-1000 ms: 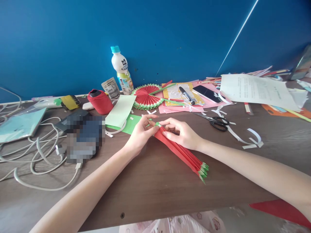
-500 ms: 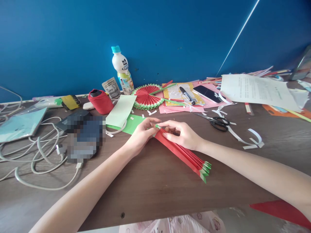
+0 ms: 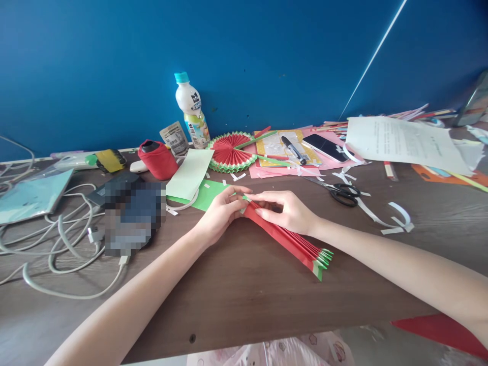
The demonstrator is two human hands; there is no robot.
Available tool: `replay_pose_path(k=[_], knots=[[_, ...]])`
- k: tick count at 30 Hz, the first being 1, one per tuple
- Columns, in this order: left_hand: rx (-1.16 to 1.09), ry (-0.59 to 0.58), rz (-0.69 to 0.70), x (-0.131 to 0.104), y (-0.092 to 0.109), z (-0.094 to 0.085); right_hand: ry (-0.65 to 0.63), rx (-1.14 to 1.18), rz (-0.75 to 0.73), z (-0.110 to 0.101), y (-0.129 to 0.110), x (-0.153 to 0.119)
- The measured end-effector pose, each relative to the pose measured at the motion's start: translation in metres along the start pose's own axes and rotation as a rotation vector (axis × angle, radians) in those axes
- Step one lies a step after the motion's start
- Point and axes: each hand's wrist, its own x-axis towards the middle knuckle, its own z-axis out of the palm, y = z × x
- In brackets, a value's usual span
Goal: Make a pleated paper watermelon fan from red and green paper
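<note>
A pleated strip of red paper with green and white ends (image 3: 287, 239) slants over the brown table, its far end between my hands and its green-tipped near end fanned slightly at the lower right. My left hand (image 3: 224, 211) pinches the far end from the left. My right hand (image 3: 287, 211) grips the folds just right of it, thumb on top and fingers partly hidden behind. Beyond my hands a round red paper fan with a green rim (image 3: 232, 151) lies near the wall.
Black scissors (image 3: 344, 194) and white paper scraps lie right of my hands. Green paper (image 3: 202, 195), a bottle (image 3: 192, 112) and a red-wrapped object (image 3: 159, 161) stand or lie behind. Cables and a blurred dark device (image 3: 133, 218) are on the left, a phone (image 3: 326, 147) at the back.
The near end of the pleated paper has shifted slightly up and right, and its tips are spread a little differently. Both hands keep their hold, with small finger movements.
</note>
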Motion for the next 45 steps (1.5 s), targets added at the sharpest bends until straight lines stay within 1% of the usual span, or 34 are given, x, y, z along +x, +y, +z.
replay_pose_path(k=[8, 16, 20, 24, 28, 31, 34, 38, 41, 45], knots=[[-0.045, -0.046, -0.014, 0.001, 0.000, -0.004, 0.019, -0.142, -0.120, -0.002, 0.002, 0.000], [-0.107, -0.070, -0.002, 0.002, 0.000, -0.006, -0.009, -0.213, -0.196, -0.002, 0.000, 0.000], [-0.090, -0.064, 0.007, 0.001, 0.001, -0.006, -0.040, -0.250, -0.229, -0.003, 0.001, 0.000], [0.007, -0.063, 0.036, 0.001, 0.000, -0.005, -0.093, -0.211, -0.172, -0.006, -0.001, 0.000], [0.050, -0.069, 0.109, 0.003, -0.001, -0.009, -0.117, -0.013, -0.045, -0.010, -0.006, 0.003], [0.094, -0.018, 0.158, 0.006, 0.000, -0.013, -0.124, 0.143, 0.056, -0.014, -0.008, 0.006], [0.145, 0.091, 0.205, 0.008, 0.002, -0.019, -0.144, 0.197, 0.122, -0.021, -0.003, 0.010], [0.157, 0.227, 0.279, 0.010, 0.006, -0.028, -0.225, 0.184, 0.168, -0.034, 0.011, 0.015], [0.135, 0.296, 0.324, 0.012, 0.010, -0.036, -0.233, 0.152, 0.189, -0.042, 0.019, 0.017], [0.130, 0.363, 0.363, 0.014, 0.015, -0.047, -0.223, 0.102, 0.212, -0.052, 0.022, 0.020]])
